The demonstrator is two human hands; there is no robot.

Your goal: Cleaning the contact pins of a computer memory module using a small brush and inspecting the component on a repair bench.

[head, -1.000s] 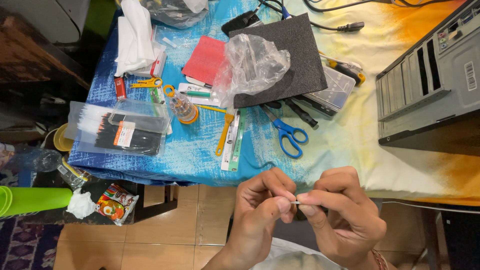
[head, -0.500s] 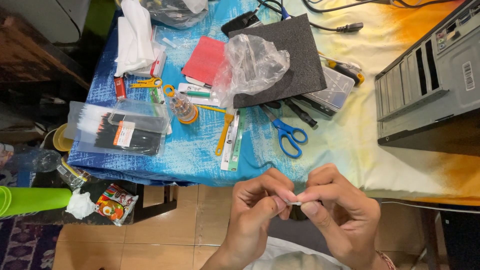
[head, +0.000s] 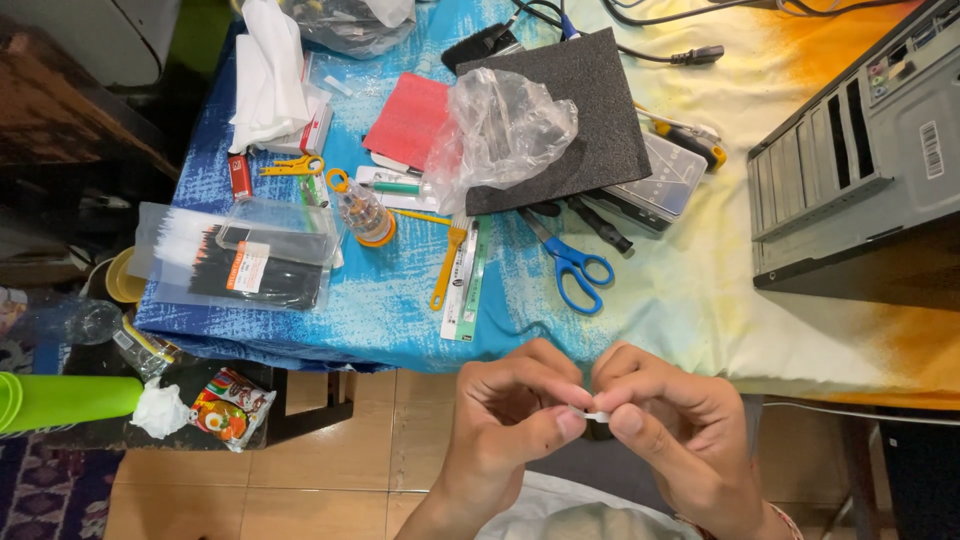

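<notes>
Left hand (head: pixel 510 425): fingers curled, thumb and forefinger pinching one end of a small white piece (head: pixel 596 415). Right hand (head: pixel 675 425): fingers curled, thumb and forefinger pinching the other end of the same piece. The two hands meet fingertip to fingertip, held over the tiled floor just short of the table edge. The piece is mostly hidden by the fingertips; its kind cannot be told.

Beyond the hands, on the blue patterned cloth (head: pixel 400 310):
- Blue-handled scissors (head: pixel 570 262), straight ahead of the hands, blades pointing away.
- Yellow-handled brush (head: pixel 448 262) and a flat white-and-green packet (head: pixel 466 285), side by side, ahead and left of the left hand.
- Clear jar with orange cap (head: pixel 362 212), farther left.
- Clear bags of black cable ties (head: pixel 240 265), far left.
- Crumpled clear plastic bag (head: pixel 505 130) lying partly on a dark foam pad (head: pixel 590 110), well ahead.
- Red card (head: pixel 410 120), just left of the plastic bag.

Ahead and right of the right hand: grey computer case (head: pixel 860 160) on the yellow part of the cloth.

Left of the left hand, lower down: green cylinder (head: pixel 65 400) and a snack packet (head: pixel 230 405).
</notes>
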